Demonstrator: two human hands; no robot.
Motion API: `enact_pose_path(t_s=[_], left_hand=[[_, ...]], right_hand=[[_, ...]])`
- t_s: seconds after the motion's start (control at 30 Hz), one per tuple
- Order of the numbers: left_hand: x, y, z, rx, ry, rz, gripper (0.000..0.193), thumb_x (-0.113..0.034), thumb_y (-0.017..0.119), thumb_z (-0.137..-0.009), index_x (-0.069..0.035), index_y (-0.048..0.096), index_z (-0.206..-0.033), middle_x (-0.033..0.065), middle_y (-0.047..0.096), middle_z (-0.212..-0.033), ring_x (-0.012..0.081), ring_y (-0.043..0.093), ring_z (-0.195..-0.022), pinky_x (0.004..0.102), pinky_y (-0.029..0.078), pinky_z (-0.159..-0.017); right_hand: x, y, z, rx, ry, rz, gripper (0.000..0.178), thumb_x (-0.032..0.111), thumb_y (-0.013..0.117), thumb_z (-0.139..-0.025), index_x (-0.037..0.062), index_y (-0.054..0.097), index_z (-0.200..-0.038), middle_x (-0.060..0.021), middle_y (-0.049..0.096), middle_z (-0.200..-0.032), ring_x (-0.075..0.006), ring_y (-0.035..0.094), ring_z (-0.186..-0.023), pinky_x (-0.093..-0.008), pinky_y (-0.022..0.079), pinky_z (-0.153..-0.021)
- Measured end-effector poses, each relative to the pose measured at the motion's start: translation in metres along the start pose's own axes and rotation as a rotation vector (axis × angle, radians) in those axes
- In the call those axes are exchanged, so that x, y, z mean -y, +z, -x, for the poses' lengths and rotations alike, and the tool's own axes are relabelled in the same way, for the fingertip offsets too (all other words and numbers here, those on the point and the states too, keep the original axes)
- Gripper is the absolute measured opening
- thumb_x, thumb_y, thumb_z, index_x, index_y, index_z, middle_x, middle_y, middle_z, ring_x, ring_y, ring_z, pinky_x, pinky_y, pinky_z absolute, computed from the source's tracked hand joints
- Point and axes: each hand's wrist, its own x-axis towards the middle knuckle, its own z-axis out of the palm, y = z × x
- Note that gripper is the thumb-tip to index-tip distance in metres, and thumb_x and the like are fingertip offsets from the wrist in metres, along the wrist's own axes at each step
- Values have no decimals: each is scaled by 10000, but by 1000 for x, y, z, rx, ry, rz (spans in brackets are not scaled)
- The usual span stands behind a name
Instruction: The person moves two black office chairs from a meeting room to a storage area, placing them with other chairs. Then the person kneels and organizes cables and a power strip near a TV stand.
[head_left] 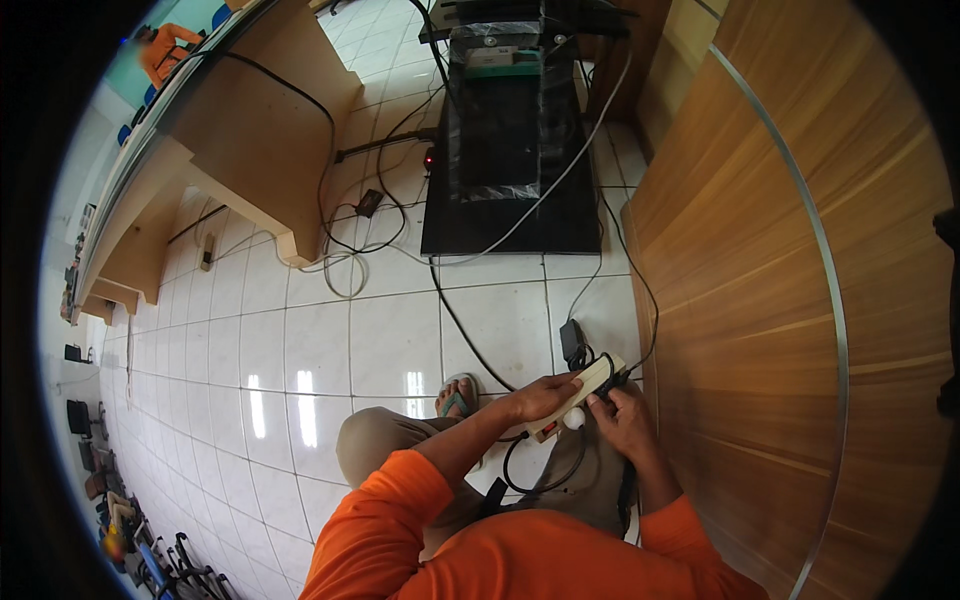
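Observation:
A cream power strip (597,376) with a red switch is held at an angle above my lap. My left hand (545,398) grips it from the left side, fingers closed over its edge. On the strip's right side, the fingers of my right hand (627,422) are closed on a black plug (614,380) at the far end of the strip. Whether that plug sits fully in its socket I cannot tell. A white plug (574,418) is in the strip near the switch. A black power adapter (572,342) lies on the floor just beyond.
A wood-grain panel (740,290) rises close on my right. Ahead stands a black cabinet-like unit (510,225) with cables around it. A desk (240,150) is at the left, with a small black box (369,203) and loose cables beside it. Another person (168,52) is far left.

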Motion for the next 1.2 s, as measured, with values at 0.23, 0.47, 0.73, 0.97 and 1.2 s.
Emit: enact_pose_path(t_s=[0.23, 0.47, 0.73, 0.97, 1.2], left_hand=[[-13, -10, 2, 130, -216, 64, 691, -602, 280, -1059, -97, 455, -1497, 162, 648, -1212, 231, 629, -1066, 373, 501, -958], [4, 11, -24, -96, -124, -180, 977, -782, 227, -973, 35, 536, -1410, 327, 589, -1327, 406, 520, -1319, 460, 383, -1118], [43, 6, -36, -268, -259, -58, 893, -748, 288, -985, 16, 663, -1258, 233, 696, -1138, 366, 650, -1088, 436, 467, -1000], [27, 0, -29, -102, -209, -186, 941, -780, 238, -974, 2, 622, -1327, 258, 637, -1284, 370, 584, -1231, 450, 426, -1060], [9, 10, -16, -24, -213, -147, 902, -723, 243, -1008, 27, 520, -1426, 263, 532, -1444, 394, 487, -1357, 463, 350, -1143]], right_hand=[[-5, 8, 2, 25, -48, -66, 424, 381, 703, -937, 21, 599, -738, -157, 586, -615, -257, 584, -527, -406, 445, -524], [-3, 13, 5, 83, -59, 44, 401, 351, 716, -914, 21, 591, -722, -160, 585, -615, -323, 580, -533, -412, 436, -516], [-23, 9, 22, 48, -32, -240, 348, 281, 702, -909, -3, 593, -740, -122, 544, -590, -158, 506, -547, -358, 417, -530], [0, -9, 11, -167, 24, -285, 297, 204, 693, -922, -22, 592, -758, -32, 527, -635, -125, 491, -615, -316, 424, -578], [32, -8, -59, -115, -111, 284, 254, 235, 687, -867, -17, 708, -862, -211, 708, -866, -378, 701, -806, -475, 553, -705]])
